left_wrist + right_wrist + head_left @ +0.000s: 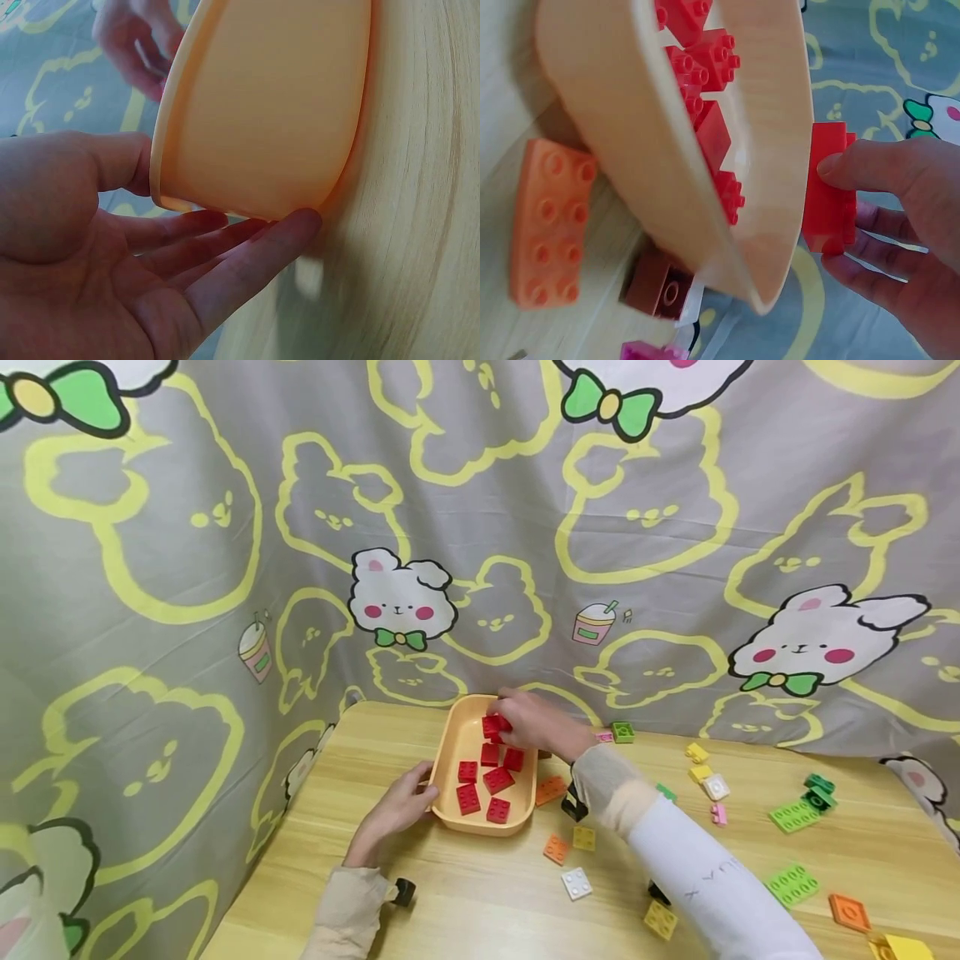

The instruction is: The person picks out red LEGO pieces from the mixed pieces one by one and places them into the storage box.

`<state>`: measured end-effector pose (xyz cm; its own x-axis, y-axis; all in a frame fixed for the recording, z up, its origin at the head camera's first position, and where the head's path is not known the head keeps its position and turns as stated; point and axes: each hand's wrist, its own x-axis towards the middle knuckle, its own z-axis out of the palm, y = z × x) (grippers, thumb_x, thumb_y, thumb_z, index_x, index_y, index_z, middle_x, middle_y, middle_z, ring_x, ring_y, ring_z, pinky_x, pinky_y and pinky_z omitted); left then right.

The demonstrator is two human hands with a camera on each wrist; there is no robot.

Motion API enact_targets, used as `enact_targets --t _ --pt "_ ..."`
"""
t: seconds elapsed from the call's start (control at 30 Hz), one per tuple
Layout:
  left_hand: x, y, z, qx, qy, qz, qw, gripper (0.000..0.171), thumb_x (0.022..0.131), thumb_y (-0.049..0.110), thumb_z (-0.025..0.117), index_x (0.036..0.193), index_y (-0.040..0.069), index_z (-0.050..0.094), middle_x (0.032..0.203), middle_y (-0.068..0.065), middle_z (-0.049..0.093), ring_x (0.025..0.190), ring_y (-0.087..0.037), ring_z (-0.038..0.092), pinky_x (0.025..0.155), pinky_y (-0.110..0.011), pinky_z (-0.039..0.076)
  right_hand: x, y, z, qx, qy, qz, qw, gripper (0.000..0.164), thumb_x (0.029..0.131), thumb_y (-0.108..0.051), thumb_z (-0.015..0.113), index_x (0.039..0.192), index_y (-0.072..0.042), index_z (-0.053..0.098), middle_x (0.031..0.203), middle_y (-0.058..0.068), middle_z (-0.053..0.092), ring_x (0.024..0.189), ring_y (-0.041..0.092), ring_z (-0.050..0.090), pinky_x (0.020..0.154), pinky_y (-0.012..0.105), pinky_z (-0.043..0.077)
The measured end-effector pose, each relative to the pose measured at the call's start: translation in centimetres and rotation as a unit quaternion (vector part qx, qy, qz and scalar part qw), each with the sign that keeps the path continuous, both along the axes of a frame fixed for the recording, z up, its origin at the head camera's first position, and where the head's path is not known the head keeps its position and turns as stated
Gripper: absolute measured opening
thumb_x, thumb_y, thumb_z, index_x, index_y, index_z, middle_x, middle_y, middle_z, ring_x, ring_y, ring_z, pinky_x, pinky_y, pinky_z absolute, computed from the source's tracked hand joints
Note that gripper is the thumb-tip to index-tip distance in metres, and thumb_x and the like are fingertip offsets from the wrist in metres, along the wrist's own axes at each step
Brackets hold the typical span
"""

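My right hand point(528, 720) is over the far end of a pale orange tray point(442, 752). Between its thumb and fingers it pinches a red building brick point(827, 187), seen beside the tray's rim in the right wrist view. Several other red bricks point(497, 780) lie loose inside the tray. On the near left side, my left hand point(405, 797) grips the tray's edge. The left wrist view shows that thumb at the rim point(156, 169) and the fingers point(251, 262) against the outer wall.
Right of the tray lie an orange brick point(551, 790), a brown brick point(658, 285), a small orange brick point(556, 849) and a white brick point(577, 883). Farther right are light green bricks point(793, 885) and yellow ones point(697, 752). A patterned curtain point(480, 527) hangs behind the wooden table point(465, 893).
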<state>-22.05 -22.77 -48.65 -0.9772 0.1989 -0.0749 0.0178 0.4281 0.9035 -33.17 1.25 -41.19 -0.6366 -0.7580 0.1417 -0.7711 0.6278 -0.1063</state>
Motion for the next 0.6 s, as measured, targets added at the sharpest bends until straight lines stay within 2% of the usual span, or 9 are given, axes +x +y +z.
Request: enact_targets --t 0.13,0.37,0.6 --pt "-0.3 -0.1 0.0 0.002 -0.005 -0.009 0.9999 0.051 0.095 -0.003 0.044 0.145 -0.009 0.037 0.142 -0.033 0.043 0.114 -0.043 0.057 0.077 -0.042 0.061 -0.9 -1.4 0.0 0.027 -0.006 0.001 1.000 0.023 0.078 -0.012 0.074 0.101 -0.011 0.069 0.088 0.002 0.052 0.073 0.017 0.051 0.062 0.027 0.049" --pt "-0.2 -0.1 0.2 0.008 -0.002 -0.014 0.9999 0.052 0.095 -0.002 0.045 0.145 -0.009 0.037 0.142 -0.033 0.044 0.112 -0.043 0.058 0.076 -0.045 0.061 -2.1 -3.6 -0.7 0.058 -0.036 -0.005 0.998 0.028 0.081 -0.012 0.077 0.108 -0.011 0.071 0.101 0.006 0.059 0.083 0.019 0.055 0.075 0.027 0.054" --pt "-0.1 -0.3 0.0 -0.002 0.004 -0.009 0.9999 0.051 0.094 -0.002 0.047 0.144 -0.008 0.039 0.140 -0.033 0.045 0.110 -0.041 0.059 0.076 -0.044 0.061 -2.8 -5.1 -1.8 0.083 -0.070 -0.006 0.994 0.026 0.082 -0.010 0.075 0.108 -0.013 0.071 0.102 0.005 0.062 0.084 0.020 0.056 0.076 0.028 0.055"
